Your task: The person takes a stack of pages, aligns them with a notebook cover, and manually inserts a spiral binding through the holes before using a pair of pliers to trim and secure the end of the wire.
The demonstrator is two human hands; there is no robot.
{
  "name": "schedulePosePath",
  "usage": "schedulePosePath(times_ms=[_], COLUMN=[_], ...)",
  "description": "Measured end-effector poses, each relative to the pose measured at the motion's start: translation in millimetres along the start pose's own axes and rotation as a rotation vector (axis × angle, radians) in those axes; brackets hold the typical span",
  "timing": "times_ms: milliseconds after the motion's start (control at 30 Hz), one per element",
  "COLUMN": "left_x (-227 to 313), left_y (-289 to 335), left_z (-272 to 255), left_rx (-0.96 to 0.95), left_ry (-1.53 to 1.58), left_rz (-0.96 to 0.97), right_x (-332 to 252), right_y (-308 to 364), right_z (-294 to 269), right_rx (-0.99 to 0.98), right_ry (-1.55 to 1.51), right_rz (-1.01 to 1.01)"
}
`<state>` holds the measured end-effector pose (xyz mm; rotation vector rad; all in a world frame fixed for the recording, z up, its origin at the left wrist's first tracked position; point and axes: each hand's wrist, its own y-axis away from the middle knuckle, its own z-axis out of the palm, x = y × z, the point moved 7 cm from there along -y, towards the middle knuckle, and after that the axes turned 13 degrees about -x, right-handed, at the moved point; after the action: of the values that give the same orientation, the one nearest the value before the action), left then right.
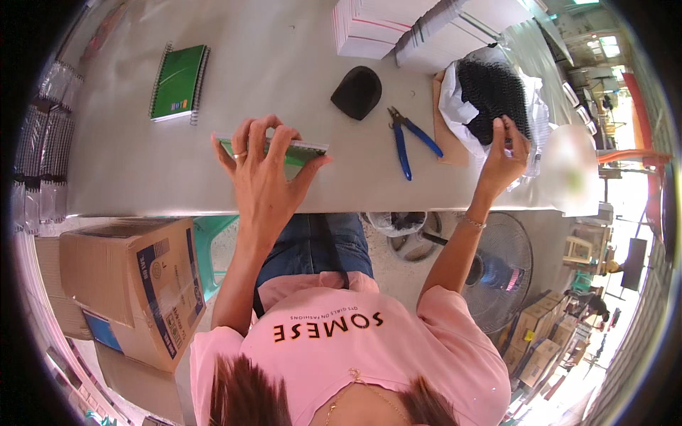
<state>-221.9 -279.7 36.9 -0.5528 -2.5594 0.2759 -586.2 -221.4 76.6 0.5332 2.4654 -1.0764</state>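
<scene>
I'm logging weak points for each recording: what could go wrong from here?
1. The black spiral coils lie massed in the white plastic bag, so any drawn out by the right hand could catch on others.
2. Only the left hand grips the green notebook, so it might slip or its pages shift.
3. The blue-handled cutting pliers lie spread open between the hands and may get knocked.

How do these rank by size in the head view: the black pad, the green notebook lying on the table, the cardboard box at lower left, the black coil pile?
1. Cardboard box
2. Black coil pile
3. Lying green notebook
4. Black pad
</scene>
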Motion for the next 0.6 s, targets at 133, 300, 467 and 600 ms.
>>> schedulePosePath(times_ms=[133, 300, 467, 600], left_x=[-1, 0, -1, -3], left_y=[-1, -2, -1, 0], left_z=[3, 1, 1, 4], left_rx=[-0.006, 0.006, -0.001, -0.009], left_ry=[0.01, -0.017, -0.015, -0.013], left_rz=[0.004, 0.004, 0.007, 0.009], right_x=[-2, -4, 7, -4], right_y=[-7, -15, -12, -17], right_z=[-7, 0, -6, 9], right_rx=[0.095, 0.042, 0.147, -0.066], right_ry=[-0.073, -0.015, -0.036, -0.01], right_rz=[0.046, -0.009, 0.068, -0.056])
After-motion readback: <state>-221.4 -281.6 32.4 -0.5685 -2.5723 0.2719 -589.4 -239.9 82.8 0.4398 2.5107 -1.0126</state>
